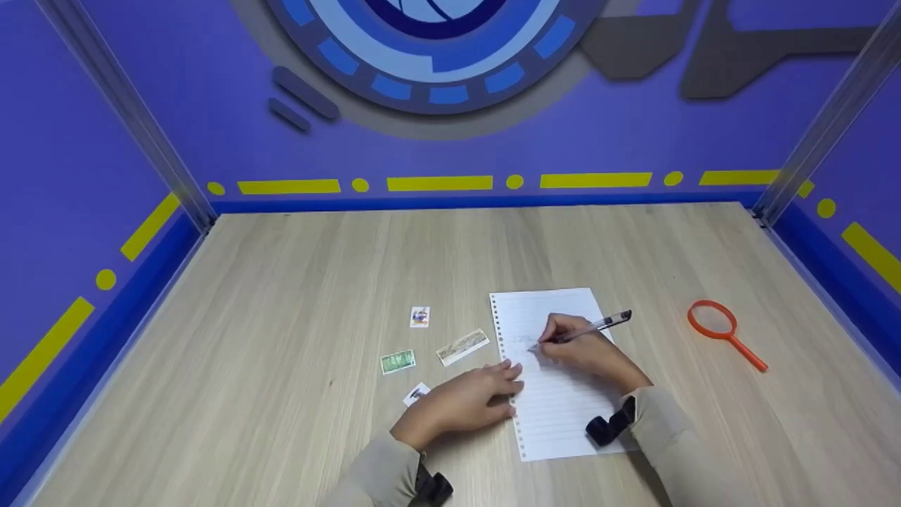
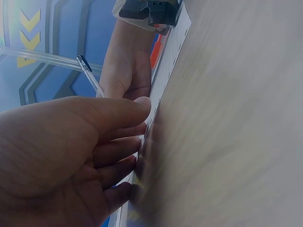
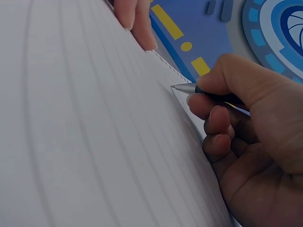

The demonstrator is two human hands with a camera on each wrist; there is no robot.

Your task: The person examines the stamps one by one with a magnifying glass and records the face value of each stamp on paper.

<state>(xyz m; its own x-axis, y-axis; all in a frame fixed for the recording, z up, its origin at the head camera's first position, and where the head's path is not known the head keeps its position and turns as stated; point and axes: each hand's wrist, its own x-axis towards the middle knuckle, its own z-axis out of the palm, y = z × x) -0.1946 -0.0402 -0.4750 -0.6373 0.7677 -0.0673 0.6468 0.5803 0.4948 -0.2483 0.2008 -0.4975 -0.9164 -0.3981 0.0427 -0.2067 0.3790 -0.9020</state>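
A lined sheet of paper with punched holes down its left edge lies on the table, faint writing near its upper left. My right hand pinches a clear pen with a dark end. In the right wrist view the pen's metal tip is right at the paper. My left hand rests with spread fingers on the sheet's holed left edge. In the left wrist view the left thumb lies along that edge.
Left of the sheet lie a long stamp, a green stamp, a small colourful stamp and another stamp partly under the left hand. An orange magnifying glass lies at the right. Blue panels wall the table.
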